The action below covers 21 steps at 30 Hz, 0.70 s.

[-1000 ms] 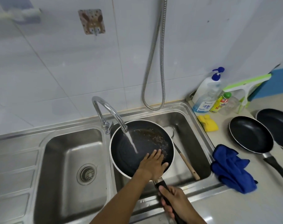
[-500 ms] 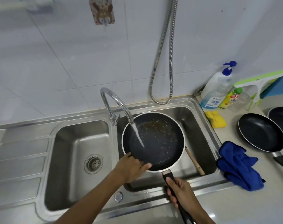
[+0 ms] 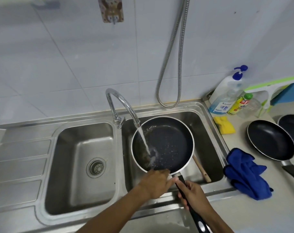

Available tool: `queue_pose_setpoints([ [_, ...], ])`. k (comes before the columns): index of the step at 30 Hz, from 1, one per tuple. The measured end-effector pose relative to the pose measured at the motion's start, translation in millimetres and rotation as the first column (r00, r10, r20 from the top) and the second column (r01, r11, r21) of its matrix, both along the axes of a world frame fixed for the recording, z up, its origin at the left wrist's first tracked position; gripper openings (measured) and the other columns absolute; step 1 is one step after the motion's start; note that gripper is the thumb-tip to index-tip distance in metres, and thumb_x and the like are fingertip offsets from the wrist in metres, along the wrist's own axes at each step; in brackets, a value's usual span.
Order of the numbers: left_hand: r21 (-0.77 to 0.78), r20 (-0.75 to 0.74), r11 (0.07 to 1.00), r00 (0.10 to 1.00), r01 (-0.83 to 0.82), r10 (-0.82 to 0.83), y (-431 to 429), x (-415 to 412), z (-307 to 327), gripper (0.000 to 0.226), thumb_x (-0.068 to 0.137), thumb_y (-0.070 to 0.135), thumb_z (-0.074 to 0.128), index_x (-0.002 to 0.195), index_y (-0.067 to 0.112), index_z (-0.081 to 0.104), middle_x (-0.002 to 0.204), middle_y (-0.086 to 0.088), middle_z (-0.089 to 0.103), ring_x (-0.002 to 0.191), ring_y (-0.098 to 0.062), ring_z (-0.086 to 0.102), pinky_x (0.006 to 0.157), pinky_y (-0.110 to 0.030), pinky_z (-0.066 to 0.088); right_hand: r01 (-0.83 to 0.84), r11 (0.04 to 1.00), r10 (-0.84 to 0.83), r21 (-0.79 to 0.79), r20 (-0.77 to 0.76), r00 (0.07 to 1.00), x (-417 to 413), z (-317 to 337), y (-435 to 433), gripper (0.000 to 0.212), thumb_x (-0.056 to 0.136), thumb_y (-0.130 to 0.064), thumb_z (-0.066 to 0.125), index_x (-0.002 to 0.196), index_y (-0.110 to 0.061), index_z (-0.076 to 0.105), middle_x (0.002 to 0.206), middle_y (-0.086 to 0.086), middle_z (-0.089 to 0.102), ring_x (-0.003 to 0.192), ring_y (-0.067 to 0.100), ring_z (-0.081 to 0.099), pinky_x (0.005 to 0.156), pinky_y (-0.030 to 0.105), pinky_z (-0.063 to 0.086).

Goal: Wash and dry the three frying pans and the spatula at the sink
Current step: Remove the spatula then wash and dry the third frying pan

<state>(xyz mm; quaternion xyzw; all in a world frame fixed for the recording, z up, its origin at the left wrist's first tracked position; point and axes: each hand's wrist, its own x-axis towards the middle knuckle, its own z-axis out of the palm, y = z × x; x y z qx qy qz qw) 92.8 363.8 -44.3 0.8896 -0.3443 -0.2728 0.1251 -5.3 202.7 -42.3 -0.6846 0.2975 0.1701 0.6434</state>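
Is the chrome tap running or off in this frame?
Running: a stream of water falls from the curved chrome tap into the black frying pan held over the right basin of the steel sink.

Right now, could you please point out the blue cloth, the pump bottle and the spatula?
blue cloth [image 3: 247,172], head view, middle of its folds.
pump bottle [image 3: 222,98], head view, its body.
spatula [image 3: 201,169], head view, wooden handle in the right basin.

black frying pan [image 3: 169,142] with silver rim; blue cloth [image 3: 245,172], yellow sponge [image 3: 225,125], steel-grey sink [image 3: 79,158].
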Motion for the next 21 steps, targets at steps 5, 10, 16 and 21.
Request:
queue_pose_setpoints([
  [5, 0.275, 0.198, 0.954, 0.964, 0.118, -0.176, 63, 36, -8, 0.110, 0.086, 0.065, -0.028, 0.128, 0.019, 0.062, 0.130, -0.013, 0.063, 0.126, -0.033, 0.057, 0.106, -0.051, 0.044, -0.043, 0.999, 0.043, 0.001, 0.001, 0.999, -5, 5, -13, 0.042, 0.097, -0.035, 0.064, 0.070, -0.003, 0.055, 0.051, 0.012, 0.051, 0.036, 0.020, 0.041, 0.039, 0.025, 0.035],
  [10, 0.403, 0.263, 0.900, 0.922, 0.163, -0.284, 65, 31, 1, 0.061, 0.108, 0.045, 0.011, 0.136, 0.020, 0.059, 0.136, -0.010, 0.064, 0.143, -0.033, 0.045, 0.123, -0.062, 0.011, -0.056, 0.998, 0.056, 0.014, -0.032, 0.998, -4, 2, -17, 0.045, 0.094, -0.041, 0.065, 0.068, -0.006, 0.057, 0.055, 0.015, 0.052, 0.039, 0.021, 0.042, 0.041, 0.026, 0.036],
  [16, 0.111, -0.088, 0.991, 0.993, -0.070, 0.079, -16, -5, 23, 0.071, 0.105, 0.062, 0.020, 0.122, 0.006, 0.060, 0.127, -0.020, 0.066, 0.119, -0.040, 0.061, 0.102, -0.047, 0.044, -0.035, 0.996, 0.040, 0.079, -0.058, 0.998, 1, 1, 1, 0.052, 0.096, -0.047, 0.061, 0.064, -0.007, 0.056, 0.052, 0.016, 0.044, 0.040, 0.021, 0.038, 0.040, 0.027, 0.032],
  [21, 0.068, -0.150, 0.994, 0.984, -0.082, 0.091, -21, 1, 33, 0.063, 0.105, 0.060, 0.023, 0.115, 0.010, 0.060, 0.125, -0.017, 0.067, 0.116, -0.040, 0.062, 0.097, -0.048, 0.046, -0.001, 0.984, 0.017, 0.176, -0.091, 0.996, 6, 2, 11, 0.046, 0.101, -0.036, 0.056, 0.069, -0.004, 0.054, 0.050, 0.009, 0.045, 0.039, 0.018, 0.035, 0.041, 0.025, 0.032],
])
